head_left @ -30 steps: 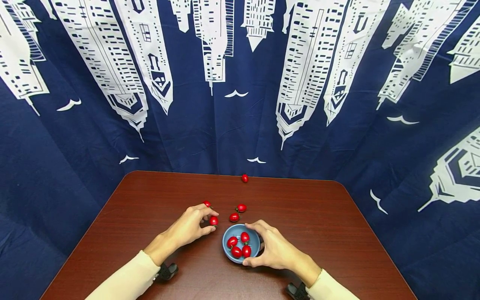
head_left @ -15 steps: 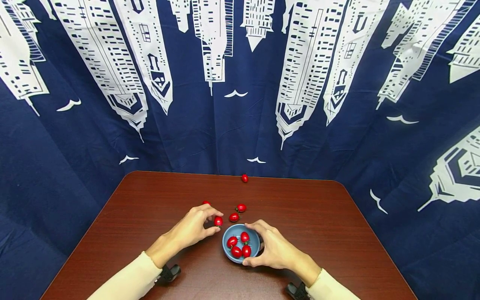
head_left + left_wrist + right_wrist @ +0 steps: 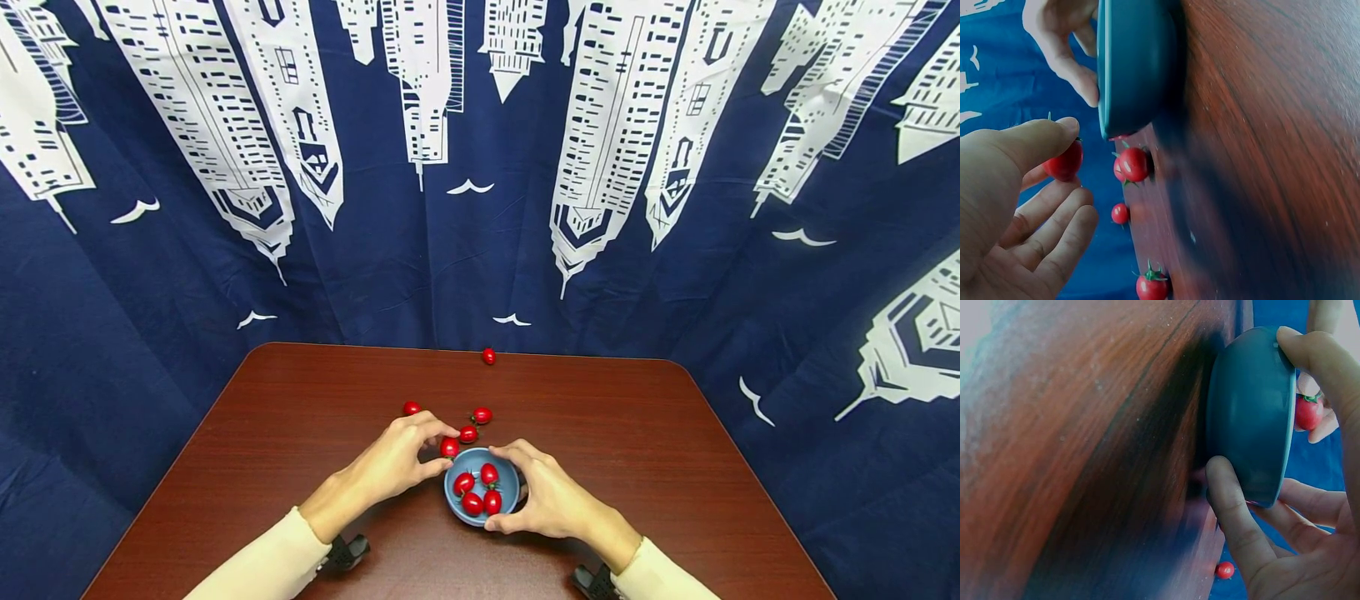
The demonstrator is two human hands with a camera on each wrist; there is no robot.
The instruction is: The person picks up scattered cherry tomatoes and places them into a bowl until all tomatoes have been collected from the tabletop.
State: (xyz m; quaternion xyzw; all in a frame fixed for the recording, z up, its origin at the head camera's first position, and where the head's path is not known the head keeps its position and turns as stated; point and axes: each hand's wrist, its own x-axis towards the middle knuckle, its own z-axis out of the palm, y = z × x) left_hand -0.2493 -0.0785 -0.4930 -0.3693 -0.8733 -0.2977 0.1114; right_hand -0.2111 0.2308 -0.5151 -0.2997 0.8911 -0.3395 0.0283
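Note:
My left hand [image 3: 408,454] pinches a cherry tomato [image 3: 1065,161] between thumb and fingers, close to the left rim of a blue bowl [image 3: 480,522]. In the left wrist view this tomato is held up off the table, level with the bowl's rim. My right hand [image 3: 547,492] grips the bowl from the right, thumb at the near rim and fingers round the far side and wall. Several red cherry tomatoes [image 3: 472,503] with green stems lie inside the bowl; the right wrist view shows only its outer wall [image 3: 1250,412].
Two cherry tomatoes [image 3: 482,415] lie close together just behind the bowl. One tomato [image 3: 412,407] sits beyond my left hand, and another [image 3: 489,357] near the far edge of the brown table [image 3: 600,400]. A blue curtain [image 3: 450,250] with white buildings hangs behind.
My left hand has moved right with the pinched tomato, from left of the bowl to its left rim. The right hand and bowl have stayed in place.

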